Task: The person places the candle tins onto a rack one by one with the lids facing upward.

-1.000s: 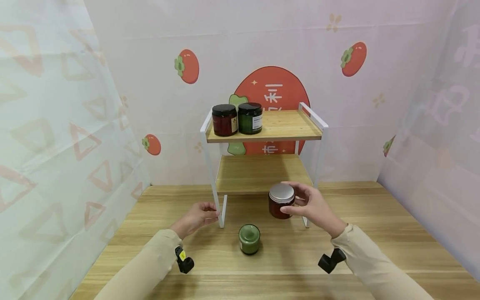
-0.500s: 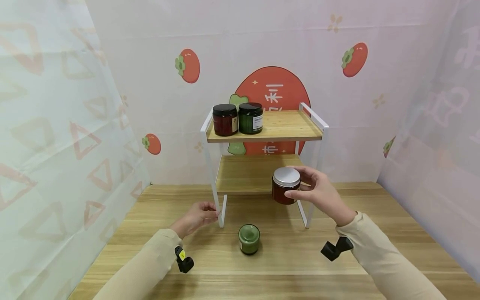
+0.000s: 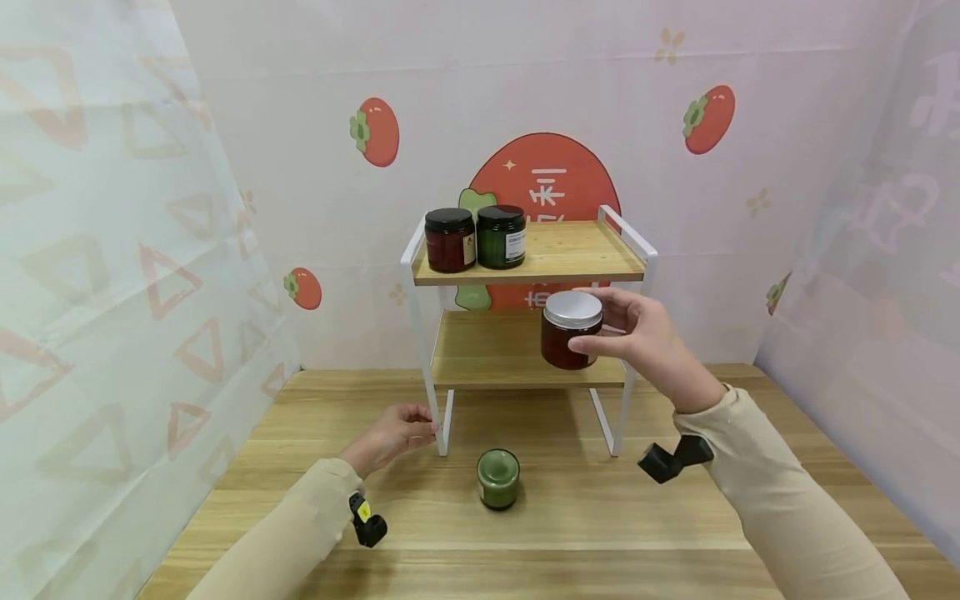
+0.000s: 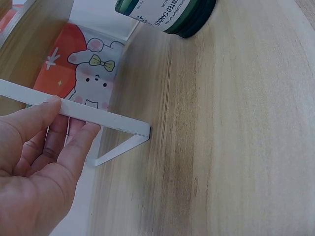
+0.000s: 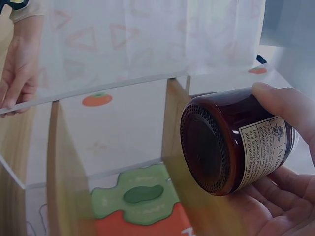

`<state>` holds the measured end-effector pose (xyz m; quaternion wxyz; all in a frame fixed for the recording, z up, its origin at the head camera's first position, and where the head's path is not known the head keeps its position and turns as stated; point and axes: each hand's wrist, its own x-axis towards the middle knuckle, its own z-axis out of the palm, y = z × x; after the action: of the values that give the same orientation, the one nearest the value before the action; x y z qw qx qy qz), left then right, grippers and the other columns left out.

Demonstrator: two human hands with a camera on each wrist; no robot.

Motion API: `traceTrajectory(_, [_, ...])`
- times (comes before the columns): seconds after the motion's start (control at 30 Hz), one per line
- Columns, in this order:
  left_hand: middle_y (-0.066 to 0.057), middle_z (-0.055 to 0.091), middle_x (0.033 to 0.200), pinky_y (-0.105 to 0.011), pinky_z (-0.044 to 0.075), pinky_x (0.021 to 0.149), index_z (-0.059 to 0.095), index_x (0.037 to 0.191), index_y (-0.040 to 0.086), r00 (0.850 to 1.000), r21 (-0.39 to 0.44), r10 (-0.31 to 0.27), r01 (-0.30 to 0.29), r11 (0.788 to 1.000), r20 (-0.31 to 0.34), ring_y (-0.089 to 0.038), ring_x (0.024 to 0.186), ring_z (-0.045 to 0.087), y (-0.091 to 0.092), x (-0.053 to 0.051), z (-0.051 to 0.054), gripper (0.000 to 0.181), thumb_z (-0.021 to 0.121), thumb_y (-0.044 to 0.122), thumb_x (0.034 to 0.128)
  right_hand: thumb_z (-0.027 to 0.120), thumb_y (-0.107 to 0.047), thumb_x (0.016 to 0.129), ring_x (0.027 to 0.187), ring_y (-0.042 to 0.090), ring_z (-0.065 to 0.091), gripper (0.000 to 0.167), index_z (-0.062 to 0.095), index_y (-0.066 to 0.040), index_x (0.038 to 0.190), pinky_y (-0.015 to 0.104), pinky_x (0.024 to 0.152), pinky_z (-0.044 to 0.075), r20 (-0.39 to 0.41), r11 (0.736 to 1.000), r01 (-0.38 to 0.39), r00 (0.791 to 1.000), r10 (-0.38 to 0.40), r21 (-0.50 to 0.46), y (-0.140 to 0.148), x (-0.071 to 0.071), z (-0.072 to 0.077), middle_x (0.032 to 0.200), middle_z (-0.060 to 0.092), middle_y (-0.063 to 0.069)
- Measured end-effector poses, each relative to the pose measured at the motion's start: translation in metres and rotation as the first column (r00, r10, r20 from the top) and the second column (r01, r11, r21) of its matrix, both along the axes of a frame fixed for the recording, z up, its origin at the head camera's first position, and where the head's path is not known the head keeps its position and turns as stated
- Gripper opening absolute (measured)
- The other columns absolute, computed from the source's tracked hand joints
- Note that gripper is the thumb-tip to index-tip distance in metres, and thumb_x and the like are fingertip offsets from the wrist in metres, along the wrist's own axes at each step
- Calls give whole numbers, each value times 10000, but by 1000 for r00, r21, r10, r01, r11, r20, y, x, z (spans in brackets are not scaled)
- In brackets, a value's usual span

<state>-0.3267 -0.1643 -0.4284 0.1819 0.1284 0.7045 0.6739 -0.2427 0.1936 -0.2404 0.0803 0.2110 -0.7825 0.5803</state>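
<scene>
Grips brown jar [image 3: 557,340] in right hand [image 3: 648,335], curled partway round its side | points silver lid [image 3: 573,308] up (base down), long axis near vertical | hangs before lower shelf [image 3: 487,350], toward right end | pinches white rack leg [image 4: 115,120] in left hand [image 3: 396,435], between thumb and fingertips

held jar [image 3: 561,343]: translucent dark red-brown; silver lid [image 3: 573,307]; cream label [image 5: 263,147] with black print. shelf jar one [image 3: 446,250]: deep red, black cap [image 3: 448,218], tan label [image 3: 468,248]. shelf jar two [image 3: 491,245]: dark green, black cap [image 3: 501,217], white label [image 3: 514,245] with dark print. table jar [image 3: 498,477]: green, white label [image 4: 160,14] with dark print. rack frame [image 4: 123,122]: white; rack boards [image 3: 570,250]: yellowish tan wood grain. tabletop [image 3: 637,533]: tan wood grain with brown streaks. sleeves [image 3: 288,525]: beige. rear backdrop [image 3: 300,133]: pale pink-white, printed with orange-red persimmons [image 3: 382,133] and green leaves [image 3: 360,132]. left backdrop [image 3: 90,200]: pale, printed with faint red triangle outlines [image 3: 180,298].
</scene>
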Motion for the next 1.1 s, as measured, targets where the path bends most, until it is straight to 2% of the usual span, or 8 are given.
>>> traceTrajectory(0.27, [-46, 569, 953, -280, 559, 884, 494, 1020, -61, 1000, -1, -4, 4, 1000, 1, -159, 954, 611, 0, 0, 0, 129, 580, -3, 943, 768, -67, 815, 1004, 61, 662, 576, 514, -18, 1330, 198, 796, 568, -56, 999, -10, 998, 8, -41, -4, -4, 32, 1095, 682, -50])
traceTrajectory(0.47, [-38, 573, 953, -281, 562, 881, 508, 1000, -39, 1000, 7, -12, 12, 1000, -2, -155, 947, 611, 0, 0, 1, 96, 577, -2, 945, 765, -54, 812, 1019, 68, 656, 550, 539, -27, 1313, 185, 797, 556, -69, 992, -13, 998, 4, -128, -6, -12, 58, 1098, 693, -25])
traceTrajectory(0.6, [-38, 576, 947, -280, 562, 879, 514, 994, -35, 1000, 7, -14, 14, 1000, -5, -154, 943, 612, 0, 1, 1, 80, 571, -3, 947, 772, -80, 814, 1033, 95, 651, 561, 539, -35, 1323, 191, 822, 556, -84, 990, -3, 996, -10, -143, -6, -19, 70, 1137, 677, 11])
traceTrajectory(0.87, [-47, 577, 968, -265, 561, 882, 525, 1008, -32, 1000, -26, -1, 1, 1000, -18, -191, 985, 616, 0, 0, 1, 83, 572, -13, 943, 795, -161, 802, 1048, 165, 609, 563, 564, -79, 1309, 184, 856, 508, -89, 988, 87, 991, -99, -126, -10, -34, 92, 1165, 642, 39])
traceTrajectory(1.1, [-61, 576, 973, -282, 562, 889, 522, 1023, -57, 1000, -31, 9, -10, 999, -15, -208, 990, 613, 1, 0, 0, 106, 574, -22, 938, 813, -161, 781, 1066, 183, 580, 598, 555, -60, 1311, 188, 841, 510, -58, 979, 121, 990, -132, -164, -17, -45, 106, 1159, 630, 47])
